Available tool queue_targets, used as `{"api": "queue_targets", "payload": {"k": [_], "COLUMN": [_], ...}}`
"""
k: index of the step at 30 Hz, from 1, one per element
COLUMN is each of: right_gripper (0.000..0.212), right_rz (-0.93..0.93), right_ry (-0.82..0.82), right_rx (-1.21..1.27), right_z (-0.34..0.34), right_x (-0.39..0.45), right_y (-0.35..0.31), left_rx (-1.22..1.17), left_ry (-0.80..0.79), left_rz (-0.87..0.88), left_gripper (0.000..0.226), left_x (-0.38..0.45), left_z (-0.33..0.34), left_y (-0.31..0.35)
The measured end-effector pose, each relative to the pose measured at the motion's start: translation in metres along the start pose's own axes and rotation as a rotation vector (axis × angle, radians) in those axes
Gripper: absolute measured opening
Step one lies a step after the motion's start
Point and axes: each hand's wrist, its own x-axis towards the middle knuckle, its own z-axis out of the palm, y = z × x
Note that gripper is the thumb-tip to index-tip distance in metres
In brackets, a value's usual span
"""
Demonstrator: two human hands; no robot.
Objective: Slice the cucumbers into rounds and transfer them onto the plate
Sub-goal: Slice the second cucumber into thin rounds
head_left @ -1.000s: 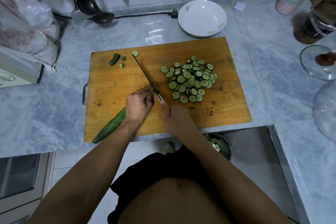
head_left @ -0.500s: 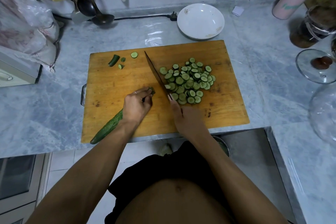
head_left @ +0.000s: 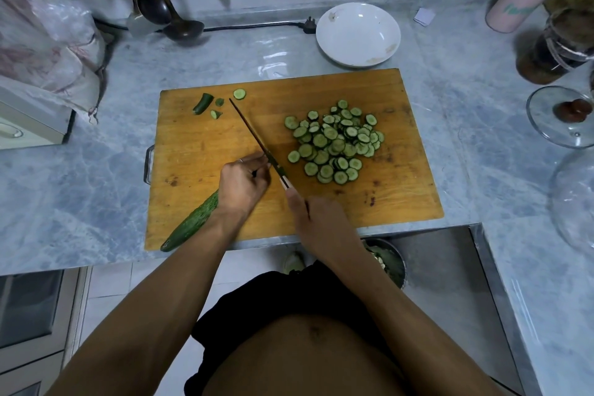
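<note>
Rounds [head_left: 334,141] heaped mid-board, plate [head_left: 358,34] bare; left hand [head_left: 242,183] clamping cucumber [head_left: 193,223], right hand [head_left: 316,219] clamping knife [head_left: 257,141].

- Cucumber [head_left: 193,224]: one, whole at the near end, dark green, bumpy skin. Lies slantwise across the near left corner of the board [head_left: 199,151], its tip overhanging the board's front edge; far end hidden under the left hand [head_left: 241,182].
- Rounds [head_left: 336,142]: a loose heap of thin slices, pale centres with dark rims, overlapping, on the right half of the board.
- Stray round [head_left: 239,93]: single, flat, near the board's far edge.
- End pieces [head_left: 203,103]: one dark stub and two small scraps, far left corner of the board.
- Plate [head_left: 358,34]: white, shallow, some smears inside, holding no slices; on the counter just beyond the board.
</note>
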Motion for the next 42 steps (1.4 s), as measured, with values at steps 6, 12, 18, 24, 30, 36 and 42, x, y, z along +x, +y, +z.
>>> {"api": "queue_targets", "payload": {"k": [6,12,18,24,30,36,42], "right_gripper": [0.069,0.065,0.070,0.067,0.064,0.064,0.064], "right_rz": [0.038,0.094,0.135,0.126,0.029,0.021,0.027], "right_ry": [-0.030,-0.035,0.062,0.071,0.010,0.018,-0.024], "right_rx": [-0.003,0.004,0.058,0.080,0.000,0.006,0.025], "right_z": [0.001,0.018,-0.002,-0.008,-0.003,-0.003,-0.005], "right_x": [0.015,0.029,0.026,0.020,0.001,-0.004,-0.007], "right_y": [-0.002,-0.002,0.008,0.011,0.001,-0.002,-0.009], "left_rx": [0.018,0.032,0.034,0.046,0.136,0.170,0.182], "left_ry": [-0.031,0.008,0.066,0.091,0.110,0.091,0.079], "left_rz": [0.024,0.027,0.044,0.087,0.050,0.021,0.025], "left_gripper": [0.042,0.033,0.020,0.023,0.021,0.025,0.019], "left_x": [0.000,0.000,-0.001,-0.005,-0.005,-0.006,-0.005], "left_z": [-0.001,-0.002,0.003,0.002,-0.003,-0.002,-0.001], "left_y": [0.002,0.004,0.000,0.001,0.010,0.006,0.004]}}
